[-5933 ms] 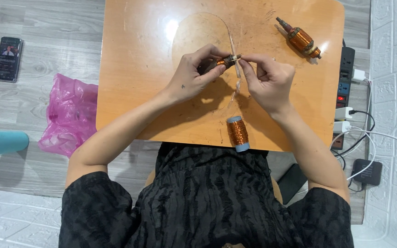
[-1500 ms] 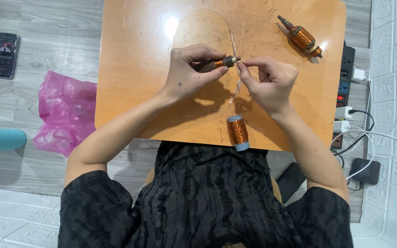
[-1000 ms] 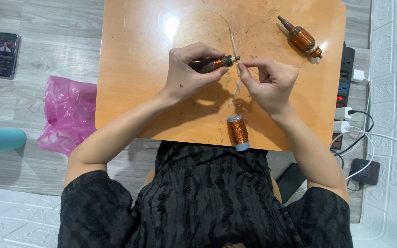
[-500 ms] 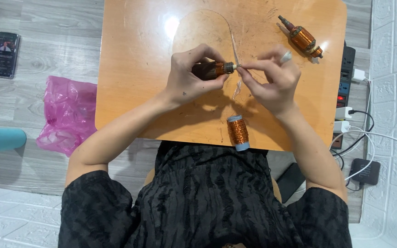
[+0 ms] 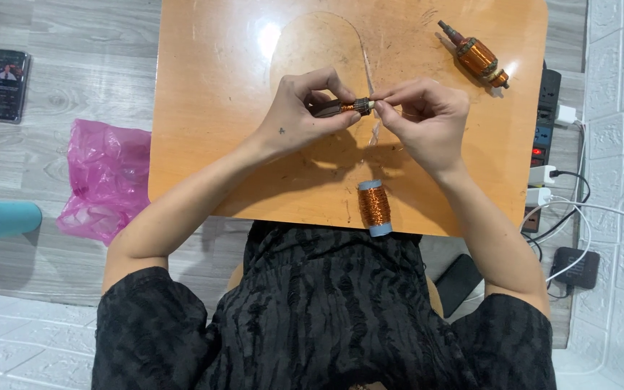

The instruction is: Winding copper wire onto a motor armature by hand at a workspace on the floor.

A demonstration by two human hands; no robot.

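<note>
In the head view, the person sits at a small orange table [image 5: 204, 144] and both hands meet above its middle. The left hand [image 5: 301, 119] holds a small motor armature [image 5: 344, 107], dark with copper winding, lying almost level; the thumb and the fingers are closed around its left end. The right hand [image 5: 424, 119] comes from the other side, and its thumb and forefinger are pinched together at the right tip of the armature. A thin wire [image 5: 365, 54] makes a large loop over the table top and comes down toward the two hands. I cannot say for sure if the right fingertips press on the wire or on the shaft end, because this part is too small.

A spool of copper wire [image 5: 374, 208] with pale blue ends lies on the table near the front edge, close to the right forearm. A second armature [image 5: 476, 56] lies near the far right corner, well apart from the hands.

On the floor at the left are a pink plastic bag [image 5: 106, 180] and a phone [image 5: 6, 84]. At the right of the table, a power strip [image 5: 545, 115] with chargers and cables lies beside the white wall.
</note>
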